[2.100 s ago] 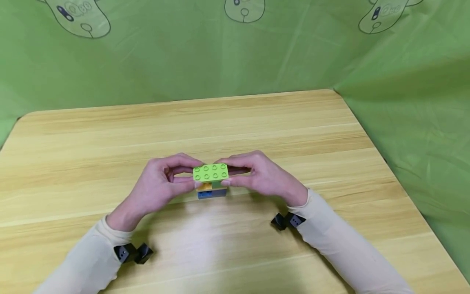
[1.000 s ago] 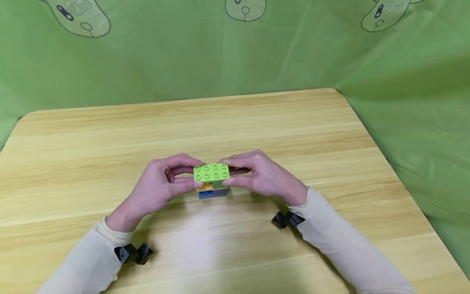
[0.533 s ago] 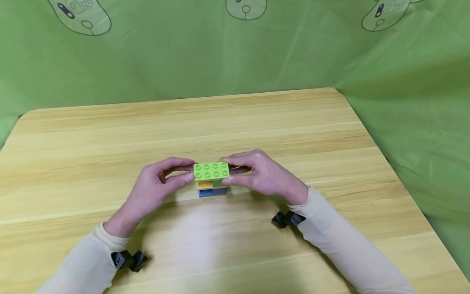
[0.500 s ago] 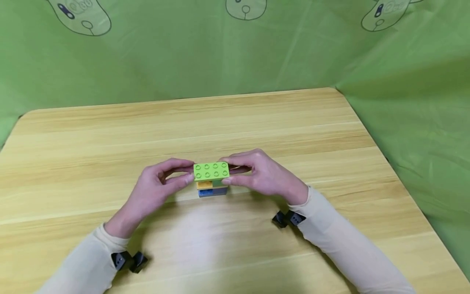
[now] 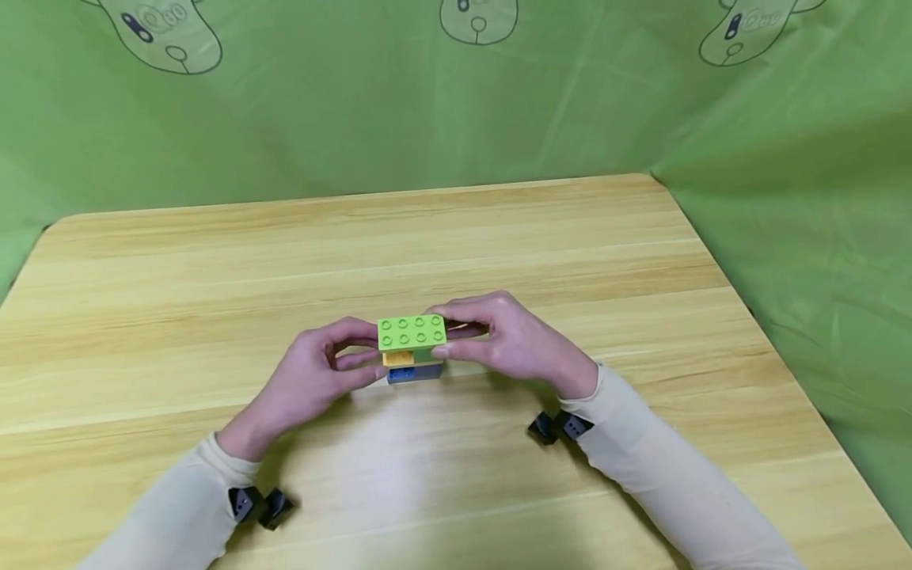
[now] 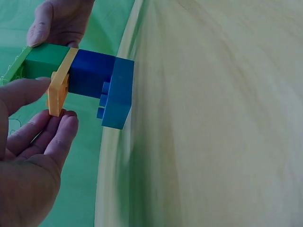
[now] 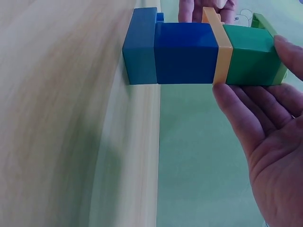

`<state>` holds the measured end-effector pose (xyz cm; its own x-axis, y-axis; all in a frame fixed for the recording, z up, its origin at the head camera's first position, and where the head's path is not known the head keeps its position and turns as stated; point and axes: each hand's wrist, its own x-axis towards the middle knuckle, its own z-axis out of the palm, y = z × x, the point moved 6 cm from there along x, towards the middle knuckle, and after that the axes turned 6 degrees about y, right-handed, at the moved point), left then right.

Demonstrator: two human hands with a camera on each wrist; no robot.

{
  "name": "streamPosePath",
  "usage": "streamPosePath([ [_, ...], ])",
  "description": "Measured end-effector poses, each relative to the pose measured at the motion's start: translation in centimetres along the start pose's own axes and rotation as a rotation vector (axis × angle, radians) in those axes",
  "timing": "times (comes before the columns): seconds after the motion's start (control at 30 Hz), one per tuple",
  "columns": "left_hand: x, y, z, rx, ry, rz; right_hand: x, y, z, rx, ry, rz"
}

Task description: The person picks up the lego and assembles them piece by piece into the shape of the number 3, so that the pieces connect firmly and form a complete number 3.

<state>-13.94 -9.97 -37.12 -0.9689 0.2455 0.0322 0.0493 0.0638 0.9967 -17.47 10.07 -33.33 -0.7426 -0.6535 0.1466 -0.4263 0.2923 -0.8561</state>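
A stack of building blocks stands upright between the hands in the head view. Its top is a lime studded plate. Below come a green brick, a thin orange plate, a dark blue brick and a lighter blue brick at the bottom. The orange plate and the bottom brick jut out towards the left hand. That hand's thumb and fingers pinch the orange plate's jutting end. On the opposite side, the right hand grips the upper part, thumb in front and fingers behind.
The wooden table stretches out around the stack. A green curtain with cartoon outlines hangs behind the table and along its right side. Black wrist cameras sit on both light sleeves.
The left hand has let go of the lime top plate, drawn a little left, then come in lower at the orange plate. The right hand and the stack keep almost the same place.
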Motion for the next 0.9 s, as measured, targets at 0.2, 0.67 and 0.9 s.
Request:
streamPosePath([
  [0.2, 0.2, -0.1, 0.0, 0.035, 0.033, -0.017, 0.2, 0.0, 0.0, -0.004, 0.023, -0.030],
  [0.67, 0.5, 1.0, -0.9, 0.209, 0.145, 0.066, 2.0, 0.1, -1.2, 0.082, 0.082, 0.073],
  [0.9, 1.2, 1.4, -1.6, 0.177, 0.218, -0.058, 3.6, 0.4, -1.8, 0.240, 0.236, 0.185],
])
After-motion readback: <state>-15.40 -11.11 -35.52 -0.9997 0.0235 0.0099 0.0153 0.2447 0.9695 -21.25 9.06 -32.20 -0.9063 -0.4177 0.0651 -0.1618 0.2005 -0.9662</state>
